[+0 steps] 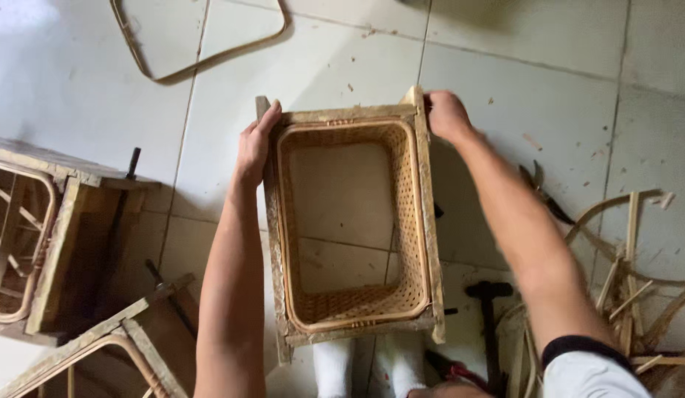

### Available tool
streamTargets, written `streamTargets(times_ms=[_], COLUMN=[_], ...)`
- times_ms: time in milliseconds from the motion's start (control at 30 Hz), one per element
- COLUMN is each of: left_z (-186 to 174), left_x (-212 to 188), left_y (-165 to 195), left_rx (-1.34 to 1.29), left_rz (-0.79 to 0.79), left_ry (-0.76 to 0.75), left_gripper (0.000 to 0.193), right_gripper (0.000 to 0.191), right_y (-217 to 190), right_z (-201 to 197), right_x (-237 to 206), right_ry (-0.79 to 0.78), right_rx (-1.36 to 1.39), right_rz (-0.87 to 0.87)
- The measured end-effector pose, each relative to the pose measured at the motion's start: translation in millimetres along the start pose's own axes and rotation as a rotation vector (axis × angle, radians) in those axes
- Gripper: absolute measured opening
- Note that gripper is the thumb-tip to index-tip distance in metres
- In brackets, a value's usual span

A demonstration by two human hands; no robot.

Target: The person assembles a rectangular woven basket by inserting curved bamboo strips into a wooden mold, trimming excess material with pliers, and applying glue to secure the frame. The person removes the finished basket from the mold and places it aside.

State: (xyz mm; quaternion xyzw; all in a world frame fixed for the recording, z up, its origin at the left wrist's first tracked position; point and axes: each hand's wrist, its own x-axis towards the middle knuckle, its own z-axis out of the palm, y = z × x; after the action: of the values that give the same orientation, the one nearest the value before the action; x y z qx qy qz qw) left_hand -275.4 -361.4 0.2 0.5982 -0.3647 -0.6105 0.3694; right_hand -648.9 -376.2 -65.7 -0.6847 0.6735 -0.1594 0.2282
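1. Nearest the lens at 6 o'clock: your white sleeve (589, 374) with a dark cuff, low right, and your white socks (368, 366) just below the basket frame.
2. Your forearms ran up from 6 o'clock on both sides of a bottomless woven rattan basket (405, 214) set in a rough wooden frame (428, 221). It sat at frame centre, and you could see the floor tiles through it.
3. Your left hand (256, 144) was at about 11 o'clock of the basket, fingers straight and together, pressed flat against the frame's far-left corner post.
4. Your right hand (447, 114) was at about 1 o'clock, curled around the far-right corner post, fingers closed on the wood.
5. At 12 o'clock, well apart from the basket: a bent rattan hoop (210, 55) lay flat on the tiled floor (541, 96).
6. At 9 o'clock: another wooden frame (55, 221) with rattan bows inside; at 7 o'clock, a third frame (99, 343), tilted.
7. At 3 to 4 o'clock: a loose pile of rattan strips (630, 273), with pruning shears (543, 193) just beside it.
8. At 5 o'clock: a black-headed hammer (490, 295) lay on the floor, near the frame's right corner.
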Motion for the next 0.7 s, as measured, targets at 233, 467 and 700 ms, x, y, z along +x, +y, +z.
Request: streamTargets(times_ms=[233,467,700], left_z=[8,3,-49], left_x=[-17,-50,-252], left_y=[15,-17,-170], left_rx=[0.031,0.214,0.606], left_rz=[-0.072,0.040,0.018], left_ry=[-0.104,0.041,0.065], left_gripper=[0.073,0.083,0.076], right_gripper=[0.025,0.047,0.025], right_y=[-4,4,21], right_z=[-17,-12,85], right_x=[-46,-261,-439], right_ry=[-0.145,0.156,-0.547], right_rx=[-0.287,0.176,-0.071], right_rz=[0.045,-0.193,0.132])
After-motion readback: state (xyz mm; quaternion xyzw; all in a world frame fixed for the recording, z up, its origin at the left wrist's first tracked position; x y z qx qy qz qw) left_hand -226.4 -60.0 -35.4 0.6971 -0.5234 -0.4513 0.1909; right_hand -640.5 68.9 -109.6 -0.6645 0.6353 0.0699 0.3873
